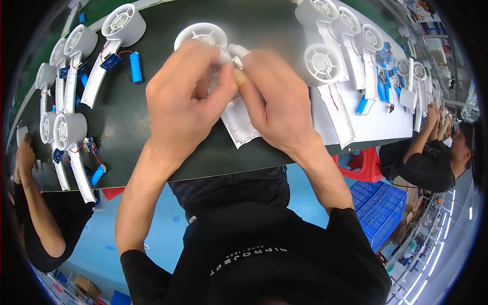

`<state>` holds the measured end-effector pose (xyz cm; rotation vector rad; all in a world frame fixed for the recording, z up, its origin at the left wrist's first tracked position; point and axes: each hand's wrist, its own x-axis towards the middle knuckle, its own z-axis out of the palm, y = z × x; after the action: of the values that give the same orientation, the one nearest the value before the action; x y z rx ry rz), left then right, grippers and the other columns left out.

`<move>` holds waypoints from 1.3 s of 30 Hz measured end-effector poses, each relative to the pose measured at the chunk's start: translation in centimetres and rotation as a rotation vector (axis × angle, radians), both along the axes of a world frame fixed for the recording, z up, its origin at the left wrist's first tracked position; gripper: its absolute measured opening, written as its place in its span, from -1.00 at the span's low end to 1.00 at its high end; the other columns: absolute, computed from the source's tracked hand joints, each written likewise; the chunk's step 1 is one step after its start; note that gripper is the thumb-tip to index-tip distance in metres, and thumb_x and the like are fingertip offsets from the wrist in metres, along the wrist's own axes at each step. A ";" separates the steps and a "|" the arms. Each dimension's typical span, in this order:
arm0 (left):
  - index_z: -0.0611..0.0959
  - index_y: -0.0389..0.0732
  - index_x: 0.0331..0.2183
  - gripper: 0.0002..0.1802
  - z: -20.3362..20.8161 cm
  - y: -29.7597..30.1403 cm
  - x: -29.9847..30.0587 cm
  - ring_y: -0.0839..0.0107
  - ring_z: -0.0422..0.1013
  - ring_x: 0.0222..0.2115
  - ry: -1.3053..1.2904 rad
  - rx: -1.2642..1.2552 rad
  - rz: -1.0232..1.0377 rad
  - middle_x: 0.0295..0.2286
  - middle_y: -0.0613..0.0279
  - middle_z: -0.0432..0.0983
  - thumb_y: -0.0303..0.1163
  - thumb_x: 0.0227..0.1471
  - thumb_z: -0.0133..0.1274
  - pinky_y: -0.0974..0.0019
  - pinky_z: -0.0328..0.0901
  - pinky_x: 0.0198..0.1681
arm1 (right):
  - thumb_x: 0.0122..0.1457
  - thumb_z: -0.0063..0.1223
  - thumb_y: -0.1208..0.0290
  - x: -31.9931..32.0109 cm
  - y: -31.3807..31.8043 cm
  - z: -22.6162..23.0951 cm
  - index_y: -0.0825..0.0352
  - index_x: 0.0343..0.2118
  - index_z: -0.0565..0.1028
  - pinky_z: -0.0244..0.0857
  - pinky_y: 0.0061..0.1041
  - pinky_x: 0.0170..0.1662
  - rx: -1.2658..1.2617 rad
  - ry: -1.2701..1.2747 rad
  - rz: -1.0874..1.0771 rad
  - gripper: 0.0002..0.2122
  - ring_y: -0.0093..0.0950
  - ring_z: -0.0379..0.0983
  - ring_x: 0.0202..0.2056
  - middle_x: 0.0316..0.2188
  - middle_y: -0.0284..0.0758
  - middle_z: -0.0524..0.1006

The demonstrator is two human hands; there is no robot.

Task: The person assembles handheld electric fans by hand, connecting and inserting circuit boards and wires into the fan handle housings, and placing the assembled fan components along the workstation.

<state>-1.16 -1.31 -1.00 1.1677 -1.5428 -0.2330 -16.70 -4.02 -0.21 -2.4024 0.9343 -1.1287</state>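
A white handheld-fan housing (201,31) lies in front of me, its round grille head at the far side. Its open handle half (240,127) points toward me between my wrists. My left hand (185,94) is closed at the neck of the housing, thumb and fingers pinched together. Close beside it my right hand (278,96) is closed too, slightly blurred, its fingertips meeting the left ones. A small white part (237,62) shows between the fingertips. White coverings appear on the index fingertips. My fingers hide most of the neck.
On the left of the dark table (127,137) lie several fan housings with circuit boards and a blue battery cell (135,67). More housings rest on white sheeting (376,124) at right. A red stool (362,165) and blue crate (378,208) stand below. Co-workers sit both sides.
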 end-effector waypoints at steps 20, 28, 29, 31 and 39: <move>0.55 -0.29 -0.42 -0.84 0.4 0.3 0.1 0.56 0.22 -0.71 0.064 0.078 -0.071 -0.61 0.31 0.36 -0.65 -0.13 0.18 0.48 0.13 -0.65 | 0.04 0.10 0.59 -0.2 -0.4 0.0 0.41 -0.35 0.43 0.34 -0.33 -0.33 -0.086 0.031 0.047 -0.89 -0.25 0.40 -0.39 -0.40 -0.23 0.39; 0.47 -0.26 0.06 -0.31 5.0 -0.9 3.9 0.12 0.35 0.06 -0.513 0.290 0.005 0.10 0.03 0.34 -0.56 -0.21 0.20 0.20 0.26 0.10 | 0.20 0.04 0.52 -0.7 0.2 0.5 0.49 -0.12 0.47 0.33 -0.33 -0.31 0.307 -0.053 -0.011 -0.78 -0.14 0.45 -0.39 -0.36 -0.08 0.50; 0.42 -0.27 0.13 -0.21 5.6 -1.7 4.8 0.03 0.30 0.13 -0.420 0.488 -0.159 0.12 -0.02 0.34 -0.53 -0.23 0.25 0.17 0.18 0.21 | 0.21 0.03 0.51 -0.6 0.3 0.8 0.49 -0.07 0.47 0.34 -0.34 -0.31 0.314 -0.041 -0.024 -0.74 -0.15 0.46 -0.41 -0.37 -0.07 0.52; 0.44 -0.30 0.10 -0.19 6.4 -3.4 5.7 0.05 0.35 0.08 -0.496 0.633 -0.249 0.06 -0.04 0.41 -0.50 -0.28 0.31 0.20 0.22 0.17 | 0.24 -0.02 0.46 -0.6 0.4 2.3 0.48 0.04 0.42 0.36 -0.38 -0.33 0.560 0.002 -0.019 -0.66 -0.29 0.51 -0.49 -0.43 -0.11 0.56; 0.43 -0.27 0.09 -0.10 14.2 -17.9 12.4 0.36 0.38 -0.05 -0.634 0.735 -0.258 -0.06 0.19 0.47 -0.57 -0.45 0.29 0.33 0.25 0.07 | 0.16 -0.08 0.38 8.7 -11.3 6.8 0.47 -0.12 0.49 0.40 -0.24 -0.15 0.611 0.066 -0.045 -0.69 -0.22 0.59 -0.28 -0.27 -0.03 0.59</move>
<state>11.24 -19.22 13.17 1.7122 -2.2716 -0.6961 -7.96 -15.34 6.62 -1.9305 1.1570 -0.6480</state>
